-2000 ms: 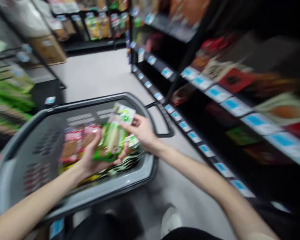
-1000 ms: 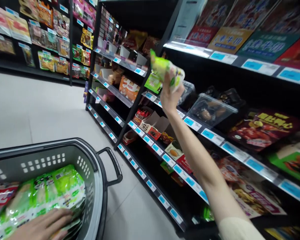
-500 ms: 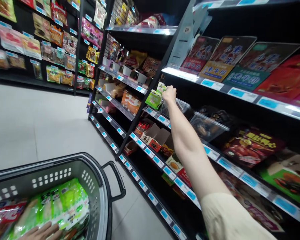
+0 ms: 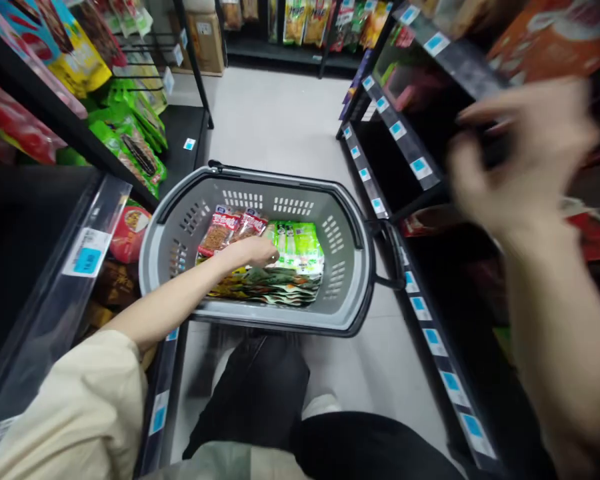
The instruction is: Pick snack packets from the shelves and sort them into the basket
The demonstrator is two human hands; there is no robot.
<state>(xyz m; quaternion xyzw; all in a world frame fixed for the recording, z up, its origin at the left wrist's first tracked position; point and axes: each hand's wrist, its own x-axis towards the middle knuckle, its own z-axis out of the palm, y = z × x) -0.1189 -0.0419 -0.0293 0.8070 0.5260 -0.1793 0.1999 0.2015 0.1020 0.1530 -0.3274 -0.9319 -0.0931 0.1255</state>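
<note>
A grey shopping basket (image 4: 347, 313) sits low in front of my legs. My left hand (image 4: 260, 252) reaches into it, fingers curled down over the packets; what they grip, if anything, is hidden. Right beside this hand lie bright green snack packets (image 4: 300, 240). Two red-and-white snack bags (image 4: 221, 230) lie at the basket's far left, and a row of stacked packets (image 4: 285, 287) fills its near side. My right hand (image 4: 530, 147) is raised near the right shelf, blurred by motion, thumb and fingers apart with nothing visible between them.
Black shelving with blue price tags (image 4: 433, 337) runs along the right. At the left, a shelf edge (image 4: 93, 250) and hanging green bags (image 4: 130, 143) stand close to the basket. Pale floor (image 4: 275, 113) stretches ahead to more shelves, with a cardboard box (image 4: 206, 43) at the far end.
The view has swung down and left onto the basket. My right hand has come away from the green packages on the shelf. My left hand, earlier spread on the packets, is now curled.
</note>
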